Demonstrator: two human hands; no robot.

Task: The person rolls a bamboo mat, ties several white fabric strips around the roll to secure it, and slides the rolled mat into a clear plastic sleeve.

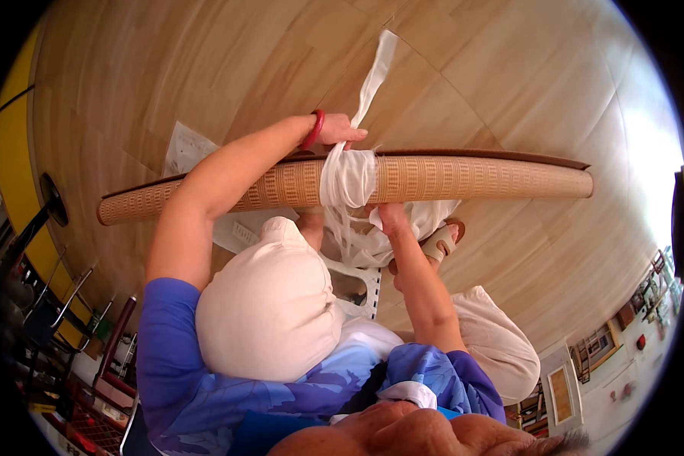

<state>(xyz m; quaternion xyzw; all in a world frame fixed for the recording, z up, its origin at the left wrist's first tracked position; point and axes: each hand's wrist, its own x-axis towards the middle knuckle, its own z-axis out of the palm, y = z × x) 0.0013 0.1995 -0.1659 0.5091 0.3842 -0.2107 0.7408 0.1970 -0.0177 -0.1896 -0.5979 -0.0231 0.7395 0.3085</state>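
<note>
A long rolled-up mat [479,176] with a tan woven pattern lies crosswise in front of my knees. Around its middle, a white cloth strip [347,179] is wound in several loose turns. Beyond the roll, my left hand [340,131], a red bangle at its wrist, is closed on the strip, whose loose tail stretches away over the floor. My right hand [391,219] is on the near side, low against the roll, with a bit of white cloth between its fingers; its fingertips are partly hidden. More white cloth [372,243] hangs tangled below the roll, between my legs.
Beneath the cloth stands a small white stool [368,292] with a perforated edge. My sandalled foot [444,239] is right of it. A printed sheet [186,148] lies on the wood-look floor [266,61] behind the roll. Chairs [61,311] stand at far left, a wooden-framed item [596,349] at right.
</note>
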